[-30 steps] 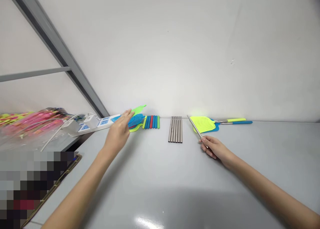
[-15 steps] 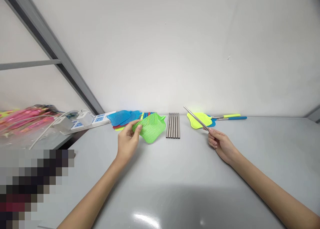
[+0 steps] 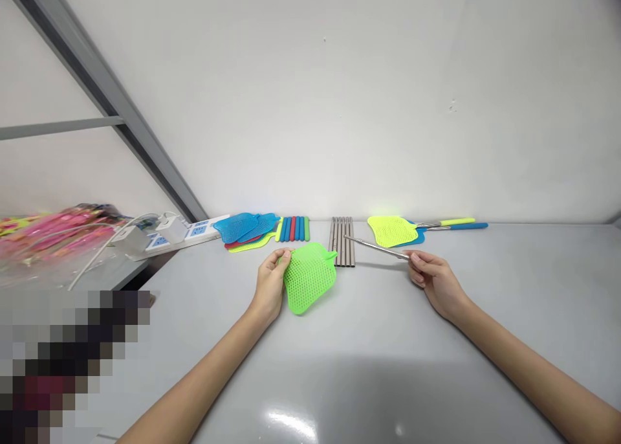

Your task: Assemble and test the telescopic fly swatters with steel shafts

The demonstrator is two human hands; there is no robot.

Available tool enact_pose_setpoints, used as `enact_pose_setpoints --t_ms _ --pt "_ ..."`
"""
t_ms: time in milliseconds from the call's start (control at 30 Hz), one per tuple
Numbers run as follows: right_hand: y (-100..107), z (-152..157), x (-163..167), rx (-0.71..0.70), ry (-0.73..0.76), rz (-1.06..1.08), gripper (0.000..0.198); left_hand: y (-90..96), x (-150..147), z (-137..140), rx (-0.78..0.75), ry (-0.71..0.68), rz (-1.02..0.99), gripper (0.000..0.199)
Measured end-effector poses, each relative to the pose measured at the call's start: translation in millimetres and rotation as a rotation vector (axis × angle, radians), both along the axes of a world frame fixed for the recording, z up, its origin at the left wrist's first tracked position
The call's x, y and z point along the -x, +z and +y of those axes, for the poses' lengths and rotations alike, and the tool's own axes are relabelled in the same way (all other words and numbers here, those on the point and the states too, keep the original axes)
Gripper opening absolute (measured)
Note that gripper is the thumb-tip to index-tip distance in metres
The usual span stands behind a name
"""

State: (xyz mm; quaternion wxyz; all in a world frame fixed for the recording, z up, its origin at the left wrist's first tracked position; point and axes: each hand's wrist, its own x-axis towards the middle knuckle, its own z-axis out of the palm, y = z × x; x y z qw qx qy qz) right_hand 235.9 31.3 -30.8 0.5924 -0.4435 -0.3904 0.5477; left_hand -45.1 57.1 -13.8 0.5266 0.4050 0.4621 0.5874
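Green swatter head (image 3: 310, 279): gripped at its edge by left hand (image 3: 272, 281)
Metal rod (image 3: 377, 247): end gripped by right hand (image 3: 434, 278)
Coloured handles (image 3: 292, 230): in a row on table (image 3: 369, 327)

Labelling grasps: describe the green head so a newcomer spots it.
At the grey table, find the left hand. It pinches the green head by one edge. The other heads, lying by the wall, are blue, red or yellow.

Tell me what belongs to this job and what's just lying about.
Likely the job:
green mesh swatter head, held
silver metal rod, held
row of silver metal rods
row of coloured cylindrical grips
piled blue, red, yellow mesh heads
yellow, blue mesh swatters

Likely lying about:
white power strip
pink bundle, clear plastic
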Motion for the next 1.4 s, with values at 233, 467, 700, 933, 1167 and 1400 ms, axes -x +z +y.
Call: enact_pose_setpoints --t_ms 233,467,700,933,1167,1400 --pt "-2.3 -1.0 -1.3 -0.005 0.040 -0.080 0.019 0.8 -0.2 -0.5 0.013 -0.047 -0.066 0.021" --pt "-1.1 -0.6 0.1 0.014 0.054 -0.113 0.022 0.5 0.3 0.6 0.012 -0.058 -0.065 0.023" --pt "-0.9 -0.9 0.2 0.012 0.063 -0.129 0.020 -0.6 0.3 2.1 0.027 -0.033 -0.082 0.022" --pt "-4.1 -0.3 -0.2 -0.028 0.083 -0.234 0.023 0.3 2.0 3.3 0.073 0.015 -0.104 0.028" --pt "-4.2 -1.2 -2.2 -0.032 0.023 -0.292 0.025 4.8 2.4 0.4 0.083 -0.033 -0.103 0.029" --pt "-4.9 -0.3 -8.4 -0.060 0.028 -0.392 0.021 10.9 2.9 -3.0 0.160 -0.185 -0.035 0.026"
